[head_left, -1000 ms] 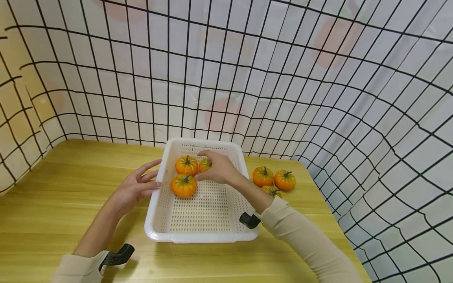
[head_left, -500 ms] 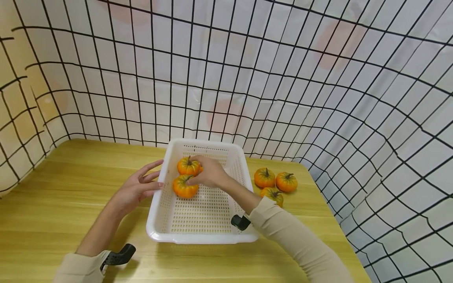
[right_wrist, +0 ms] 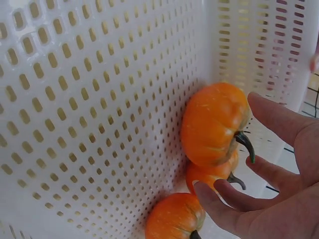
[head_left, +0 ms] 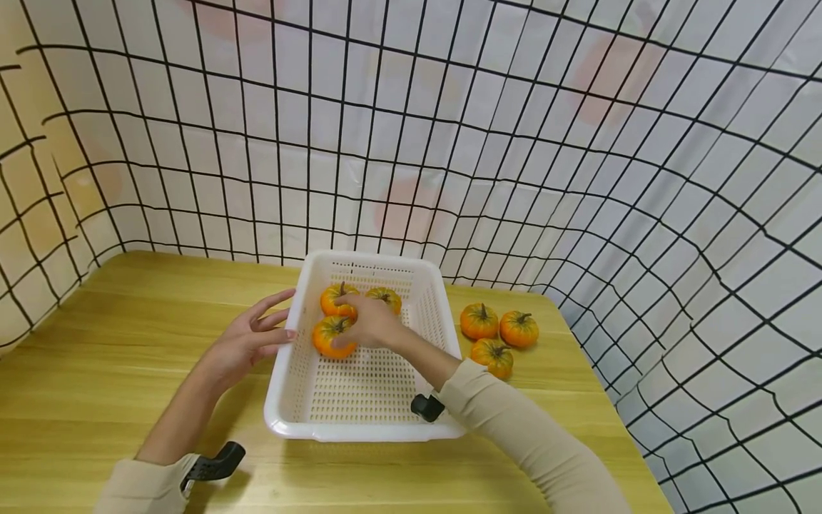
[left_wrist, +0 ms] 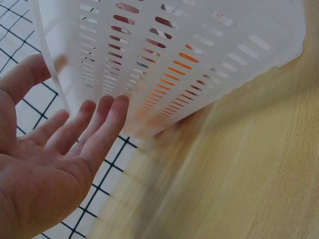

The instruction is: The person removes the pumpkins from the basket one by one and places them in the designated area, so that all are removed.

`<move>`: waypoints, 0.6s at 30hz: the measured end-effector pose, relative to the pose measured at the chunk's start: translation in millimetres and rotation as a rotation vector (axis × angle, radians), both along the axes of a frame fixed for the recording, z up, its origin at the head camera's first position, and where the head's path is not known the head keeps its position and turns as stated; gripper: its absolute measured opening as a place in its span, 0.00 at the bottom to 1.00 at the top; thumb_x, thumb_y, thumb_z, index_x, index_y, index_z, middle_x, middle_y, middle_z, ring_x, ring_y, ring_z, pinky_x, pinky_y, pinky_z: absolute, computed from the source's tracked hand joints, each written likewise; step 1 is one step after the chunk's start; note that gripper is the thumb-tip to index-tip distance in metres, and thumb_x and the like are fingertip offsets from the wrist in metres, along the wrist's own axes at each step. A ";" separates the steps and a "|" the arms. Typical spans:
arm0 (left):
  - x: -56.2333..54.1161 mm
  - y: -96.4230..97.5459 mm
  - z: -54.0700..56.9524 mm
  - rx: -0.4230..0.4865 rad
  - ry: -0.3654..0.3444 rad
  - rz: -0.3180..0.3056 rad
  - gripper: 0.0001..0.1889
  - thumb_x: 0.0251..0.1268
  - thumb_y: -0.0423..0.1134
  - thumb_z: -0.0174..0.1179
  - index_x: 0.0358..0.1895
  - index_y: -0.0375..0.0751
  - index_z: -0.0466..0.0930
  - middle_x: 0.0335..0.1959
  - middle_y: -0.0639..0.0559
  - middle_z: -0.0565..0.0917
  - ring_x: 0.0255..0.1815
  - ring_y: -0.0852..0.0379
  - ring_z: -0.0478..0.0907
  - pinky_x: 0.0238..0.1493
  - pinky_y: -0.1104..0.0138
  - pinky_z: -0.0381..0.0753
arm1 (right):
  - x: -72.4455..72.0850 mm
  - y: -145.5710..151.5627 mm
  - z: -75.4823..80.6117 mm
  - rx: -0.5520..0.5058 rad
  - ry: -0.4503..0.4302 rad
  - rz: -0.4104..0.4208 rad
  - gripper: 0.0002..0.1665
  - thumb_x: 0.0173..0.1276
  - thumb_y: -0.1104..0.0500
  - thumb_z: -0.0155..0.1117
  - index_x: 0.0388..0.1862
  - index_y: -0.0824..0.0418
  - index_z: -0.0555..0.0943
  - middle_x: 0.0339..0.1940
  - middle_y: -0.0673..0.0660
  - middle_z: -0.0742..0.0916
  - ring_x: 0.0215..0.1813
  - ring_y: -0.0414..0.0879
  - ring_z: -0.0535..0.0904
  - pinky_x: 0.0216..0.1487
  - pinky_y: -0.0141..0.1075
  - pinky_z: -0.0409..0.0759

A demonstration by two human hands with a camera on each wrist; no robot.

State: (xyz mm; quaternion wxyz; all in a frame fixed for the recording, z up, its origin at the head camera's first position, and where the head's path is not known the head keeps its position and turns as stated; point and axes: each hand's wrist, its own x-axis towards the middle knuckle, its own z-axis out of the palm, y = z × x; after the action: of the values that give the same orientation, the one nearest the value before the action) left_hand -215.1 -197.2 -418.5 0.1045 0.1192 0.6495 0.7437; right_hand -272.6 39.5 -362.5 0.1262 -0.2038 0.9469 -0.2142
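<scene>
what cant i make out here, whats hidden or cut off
Head view: near side of the back right pumpkin in the basket, behind the right hand.
Left wrist view: outlines of pumpkins; the slotted basket wall shows only orange patches.
Right wrist view: part of the lowest pumpkin, cut off by the picture's bottom edge.

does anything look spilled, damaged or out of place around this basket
Nothing stands out. The basket looks undamaged, with three pumpkins inside and three more on the table beside it; no spill shows.
</scene>
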 end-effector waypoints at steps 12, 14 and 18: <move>-0.2 0.7 0.7 0.006 -0.010 0.004 0.43 0.70 0.31 0.62 0.82 0.47 0.49 0.79 0.33 0.60 0.58 0.53 0.84 0.54 0.59 0.86 | 0.9 -4.5 -5.5 -0.002 0.000 0.032 0.45 0.54 0.51 0.81 0.71 0.50 0.75 0.69 0.53 0.81 0.71 0.53 0.74 0.72 0.47 0.72; -0.2 0.6 0.8 0.007 -0.010 0.004 0.42 0.70 0.31 0.62 0.82 0.47 0.49 0.79 0.33 0.60 0.58 0.54 0.84 0.54 0.59 0.87 | 0.8 -5.3 -6.0 0.002 -0.003 0.033 0.45 0.54 0.51 0.81 0.71 0.50 0.75 0.70 0.53 0.80 0.71 0.54 0.74 0.73 0.47 0.72; -0.3 0.2 0.5 0.004 -0.007 0.003 0.42 0.70 0.31 0.62 0.82 0.47 0.49 0.79 0.32 0.59 0.58 0.54 0.84 0.53 0.58 0.87 | 0.5 -6.4 -8.4 0.020 -0.011 0.025 0.45 0.55 0.50 0.81 0.72 0.48 0.74 0.71 0.53 0.80 0.72 0.54 0.73 0.74 0.49 0.71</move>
State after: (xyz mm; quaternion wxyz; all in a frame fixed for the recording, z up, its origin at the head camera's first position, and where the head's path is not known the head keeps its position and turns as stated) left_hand -215.4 -197.0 -417.9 0.1055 0.1160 0.6478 0.7455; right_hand -272.1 33.1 -370.9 0.1360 -0.2130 0.9457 -0.2042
